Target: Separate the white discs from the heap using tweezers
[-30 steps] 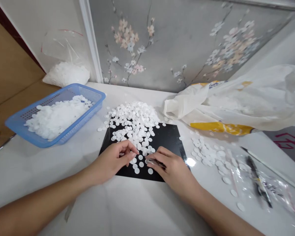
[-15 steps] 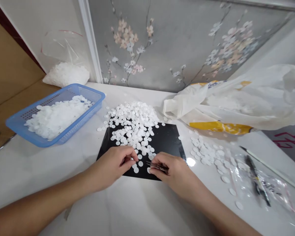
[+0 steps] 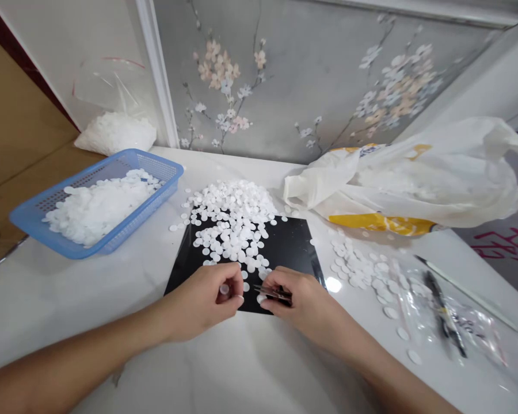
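Note:
A heap of small white round discs [image 3: 235, 201] spills down over a black board [image 3: 285, 241] in front of me. At the board's near edge, my left hand [image 3: 218, 296] is closed in a pinch, with what looks like a white disc at the thumb tip. My right hand [image 3: 296, 293], just to its right, is closed around dark metal tweezers [image 3: 276, 293] whose tips point left. Another white disc [image 3: 261, 299] shows by the right thumb and fingertips, low over the board.
On the left stands a blue basket [image 3: 97, 247] of white discs, with a clear bag of white pieces [image 3: 116, 132] behind it. A white plastic bag [image 3: 414, 184] lies at the right. Nearer are loose discs [image 3: 354, 264], a black pen [image 3: 446, 316] and a white stick [image 3: 466, 293].
My left hand has shifted slightly down toward me, its fingertips away from the loose discs. The right hand stays nearly in place with the tweezers. The view has turned slightly.

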`<state>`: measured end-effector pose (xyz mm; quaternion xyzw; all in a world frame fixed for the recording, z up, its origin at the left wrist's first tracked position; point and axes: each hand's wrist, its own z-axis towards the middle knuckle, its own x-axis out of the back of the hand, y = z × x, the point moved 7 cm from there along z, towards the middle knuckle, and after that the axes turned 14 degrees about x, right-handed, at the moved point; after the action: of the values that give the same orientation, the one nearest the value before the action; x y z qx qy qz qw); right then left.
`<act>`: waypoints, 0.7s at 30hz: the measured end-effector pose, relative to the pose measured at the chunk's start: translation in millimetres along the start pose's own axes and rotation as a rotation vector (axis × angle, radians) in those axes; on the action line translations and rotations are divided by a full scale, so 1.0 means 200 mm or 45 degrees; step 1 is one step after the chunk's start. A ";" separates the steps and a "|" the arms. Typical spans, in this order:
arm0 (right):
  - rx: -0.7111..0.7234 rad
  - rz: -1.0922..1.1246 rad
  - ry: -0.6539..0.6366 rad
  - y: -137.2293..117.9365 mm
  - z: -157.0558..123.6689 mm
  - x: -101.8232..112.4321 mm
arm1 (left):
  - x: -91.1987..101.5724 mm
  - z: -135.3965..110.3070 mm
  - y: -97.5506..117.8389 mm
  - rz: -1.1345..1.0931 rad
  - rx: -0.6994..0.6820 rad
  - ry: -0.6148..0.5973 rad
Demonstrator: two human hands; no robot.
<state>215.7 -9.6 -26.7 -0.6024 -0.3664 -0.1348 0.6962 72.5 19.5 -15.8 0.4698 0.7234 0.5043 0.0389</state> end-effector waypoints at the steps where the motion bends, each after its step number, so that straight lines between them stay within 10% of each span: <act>1: -0.006 -0.003 0.004 0.00 0.00 0.00 | -0.01 0.00 -0.01 -0.161 0.062 -0.064; 11: 0.098 0.062 0.207 -0.06 0.00 0.04 | -0.06 0.02 -0.06 -0.526 0.208 -0.186; 21: 0.080 0.188 -0.090 -0.02 -0.03 0.04 | 0.04 0.02 -0.04 -0.682 0.166 -0.088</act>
<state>222.1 -14.2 -18.6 -0.6100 -0.3493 -0.0502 0.7095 64.8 27.7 -21.1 0.2802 0.8511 0.4121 0.1654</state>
